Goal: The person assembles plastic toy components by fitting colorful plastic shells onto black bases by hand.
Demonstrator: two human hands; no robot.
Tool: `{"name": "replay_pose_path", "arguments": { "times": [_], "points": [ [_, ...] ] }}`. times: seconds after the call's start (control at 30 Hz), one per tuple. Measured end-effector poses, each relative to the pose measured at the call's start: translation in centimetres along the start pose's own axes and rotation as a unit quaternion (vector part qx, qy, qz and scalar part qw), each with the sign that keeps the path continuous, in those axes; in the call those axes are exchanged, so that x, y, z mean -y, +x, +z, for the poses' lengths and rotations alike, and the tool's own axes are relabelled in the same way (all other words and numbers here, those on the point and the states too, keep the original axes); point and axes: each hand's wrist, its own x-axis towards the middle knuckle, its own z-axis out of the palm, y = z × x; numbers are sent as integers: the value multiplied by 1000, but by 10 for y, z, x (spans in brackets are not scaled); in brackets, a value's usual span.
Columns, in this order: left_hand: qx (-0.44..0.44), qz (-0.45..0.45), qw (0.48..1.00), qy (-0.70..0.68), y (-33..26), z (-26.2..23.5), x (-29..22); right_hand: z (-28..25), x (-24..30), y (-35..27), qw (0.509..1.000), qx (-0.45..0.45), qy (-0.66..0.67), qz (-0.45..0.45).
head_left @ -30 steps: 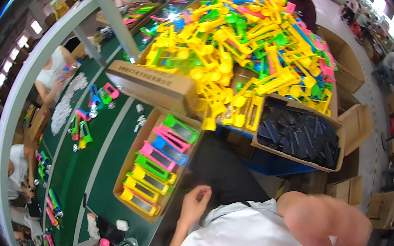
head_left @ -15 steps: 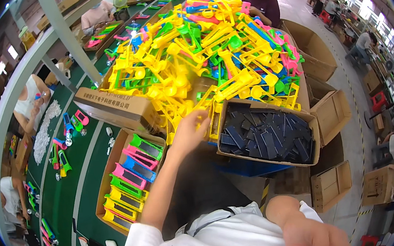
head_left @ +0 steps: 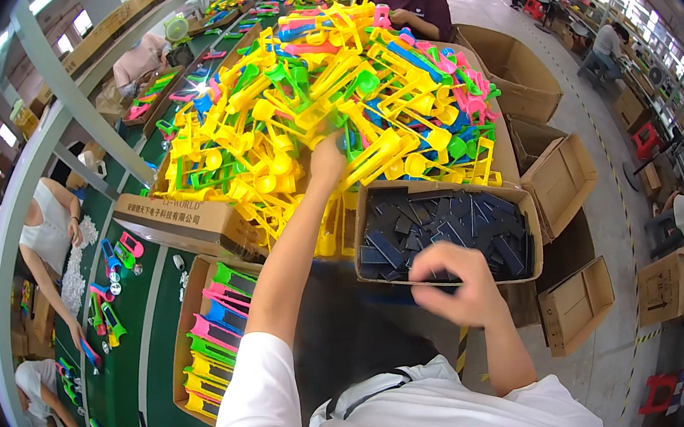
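Note:
My left hand point(head_left: 327, 160) reaches into a big heap of plastic frames point(head_left: 266, 138), mostly yellow with green, blue and pink ones among them. Its fingers are buried and blurred among the yellow pieces, so their grip is hidden. Over the near edge of a cardboard box point(head_left: 363, 249) of dark flat rectangular panels point(head_left: 461, 225) hovers my right hand point(head_left: 460, 284), loosely curled, thumb and fingers apart, nothing visible between them. To the left of my left forearm, an open cardboard box point(head_left: 180, 363) holds a row of coloured frames point(head_left: 214, 346) with dark panels set in them.
A closed carton point(head_left: 182, 219) stands left of the heap. Beyond it runs a green conveyor point(head_left: 147, 320) with coloured parts, and co-workers sit along it. Empty cardboard boxes point(head_left: 575, 292) stand at the right. A person in a dark shirt point(head_left: 420, 6) works behind the heap.
My left hand has pushed farther into the heap. My right hand has risen from beside my body to the near edge of the panel box. The view has shifted slightly.

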Motion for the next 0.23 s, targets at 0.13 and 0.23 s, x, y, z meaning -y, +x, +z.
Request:
{"name": "replay_pose_path", "arguments": {
  "times": [0.13, 0.23],
  "points": [
    [27, 37, 998, 45, 15, -4, 19, 3, -90, 6, 970, -68, -200, 120],
    [47, 67, 993, 79, 20, -4, 11, -7, -129, 20, 939, -73, -325, 85]
  ]
}}
